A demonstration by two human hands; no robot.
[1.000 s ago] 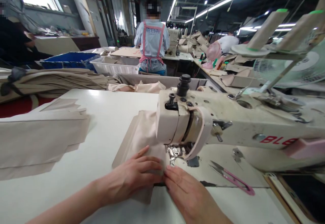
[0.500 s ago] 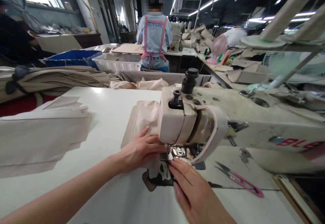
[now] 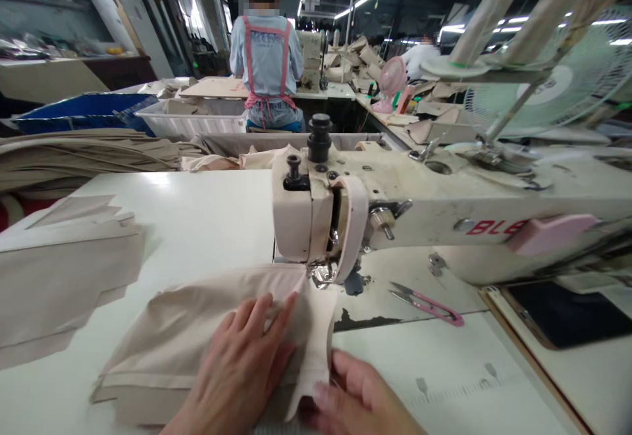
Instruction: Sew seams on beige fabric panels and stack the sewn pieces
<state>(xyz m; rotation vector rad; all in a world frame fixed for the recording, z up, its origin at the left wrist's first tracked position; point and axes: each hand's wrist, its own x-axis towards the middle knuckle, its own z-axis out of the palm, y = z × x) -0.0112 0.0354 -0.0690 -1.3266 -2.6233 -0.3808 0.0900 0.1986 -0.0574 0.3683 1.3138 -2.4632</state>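
Note:
A beige fabric piece (image 3: pixel 192 330) lies on the white table in front of the sewing machine (image 3: pixel 340 211), its upper edge by the presser foot (image 3: pixel 322 273). My left hand (image 3: pixel 247 356) rests on top of the cloth, fingers stretched out and pressing it. With thumb and fingers, my right hand (image 3: pixel 355 392) grips the fabric's right edge near the table front, where the edge curls up. Part of the right fingers is hidden behind the cloth. To the right of the needle area lie pink-handled thread snips (image 3: pixel 429 305).
Stacked beige panels (image 3: pixel 64 270) lie on the left of the table (image 3: pixel 197 218). A dark phone-like slab (image 3: pixel 567 313) is at the right. Thread cones (image 3: pixel 486 20) stand behind the machine, near a large fan (image 3: pixel 548 86). A co-worker (image 3: pixel 266 60) sits ahead, beside a white crate (image 3: pixel 197 119).
Both hands have come from the needle area toward the table front. The fabric, earlier behind and under the machine head, now spreads in front of it. The view has turned right.

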